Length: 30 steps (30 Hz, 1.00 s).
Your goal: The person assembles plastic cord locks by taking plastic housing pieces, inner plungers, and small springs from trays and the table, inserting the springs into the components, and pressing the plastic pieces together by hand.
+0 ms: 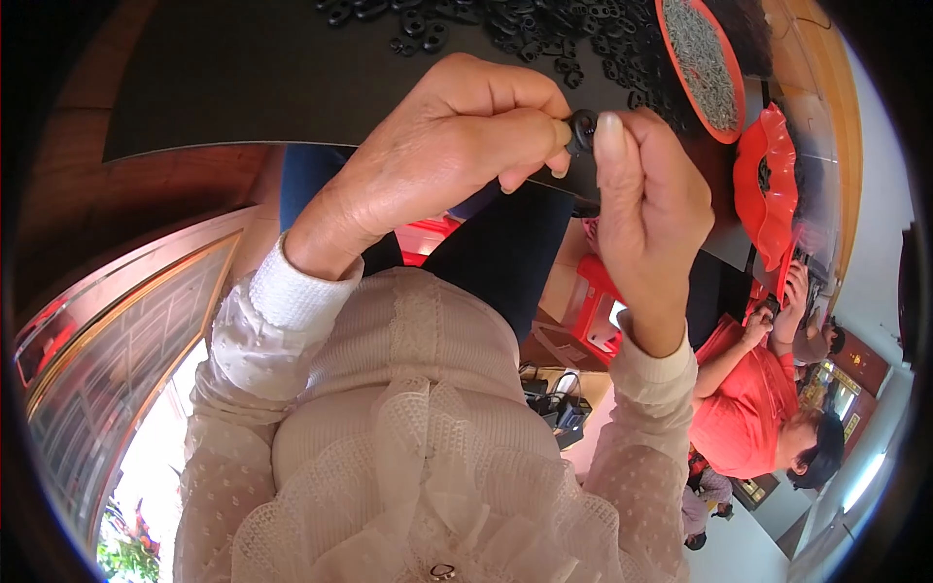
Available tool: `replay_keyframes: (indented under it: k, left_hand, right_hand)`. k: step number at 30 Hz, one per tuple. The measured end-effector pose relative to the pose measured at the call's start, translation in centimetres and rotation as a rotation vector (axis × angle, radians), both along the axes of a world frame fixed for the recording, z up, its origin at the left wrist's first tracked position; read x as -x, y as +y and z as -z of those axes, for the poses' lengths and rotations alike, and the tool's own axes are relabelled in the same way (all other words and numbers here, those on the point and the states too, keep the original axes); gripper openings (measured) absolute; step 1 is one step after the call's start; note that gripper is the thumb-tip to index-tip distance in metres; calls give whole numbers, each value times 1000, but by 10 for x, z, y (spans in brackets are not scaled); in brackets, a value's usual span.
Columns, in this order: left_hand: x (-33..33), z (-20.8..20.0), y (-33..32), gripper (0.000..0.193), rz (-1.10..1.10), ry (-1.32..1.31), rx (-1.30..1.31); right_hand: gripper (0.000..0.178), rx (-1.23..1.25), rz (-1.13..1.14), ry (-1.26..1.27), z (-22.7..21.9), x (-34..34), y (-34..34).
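Both hands, left [442, 146] and right [646, 189], pinch one small black plastic ring [583, 129] above a matte black table [243, 78] strewn with rings [544, 34].

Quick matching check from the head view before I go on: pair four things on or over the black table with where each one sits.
Things:
1. small black part
2. pile of black parts
3. oval red tray
4. ruffled red dish

Places:
A. far edge of the table, spread loose
B. pinched between left hand and right hand
C. right side, nearer, wavy rim
D. right side, farther, filled with small grey pieces

Pairs: 1-B, 2-A, 3-D, 4-C
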<state>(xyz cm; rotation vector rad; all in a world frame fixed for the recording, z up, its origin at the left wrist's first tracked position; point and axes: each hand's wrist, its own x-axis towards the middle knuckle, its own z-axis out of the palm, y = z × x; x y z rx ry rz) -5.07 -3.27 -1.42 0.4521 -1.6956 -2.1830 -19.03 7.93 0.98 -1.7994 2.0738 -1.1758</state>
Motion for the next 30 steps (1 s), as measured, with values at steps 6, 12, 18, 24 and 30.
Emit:
replay_keyframes:
  k: [6, 12, 18, 24, 30]
  left_hand:
    - [1, 4, -3, 17, -34, 28, -19]
    - [1, 2, -6, 20, -1, 54, 77]
    - [1, -1, -5, 22, 41, 0, 72]
    - [1, 3, -1, 20, 41, 10, 87]
    - [4, 8, -3, 19, 52, 42, 207]
  right_hand:
    - [40, 90, -70, 280, 6, -4, -5]
    - [39, 118, -128, 397, 2, 6, -6]
    - [38, 82, -241, 400, -7, 7, -2]
    - [40, 46, -255, 478, -1, 13, 0]
    - [39, -7, -330, 505, -2, 19, -3]
